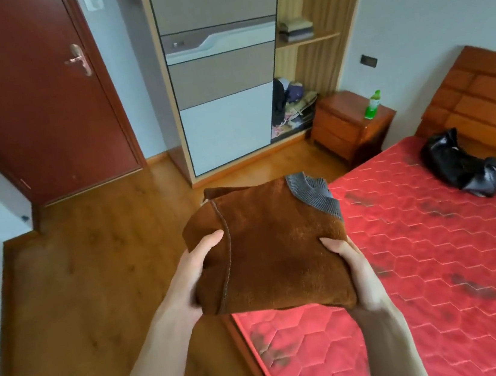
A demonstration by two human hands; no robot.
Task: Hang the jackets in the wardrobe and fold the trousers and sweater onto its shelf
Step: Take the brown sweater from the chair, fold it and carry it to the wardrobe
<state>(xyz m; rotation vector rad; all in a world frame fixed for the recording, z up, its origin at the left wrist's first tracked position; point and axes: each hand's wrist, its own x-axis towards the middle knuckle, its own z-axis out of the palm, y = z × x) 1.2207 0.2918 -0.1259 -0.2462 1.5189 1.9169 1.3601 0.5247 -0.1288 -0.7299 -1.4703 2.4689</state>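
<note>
Folded brown sweater (267, 248) held in air over bed's (438, 257) near left corner. Left hand (193, 274) grips its left edge, right hand (357, 271) its right. Wardrobe (224, 64) ahead, well apart.

No text, label or number is legible anywhere, not even on the green bottle (373, 105).
</note>
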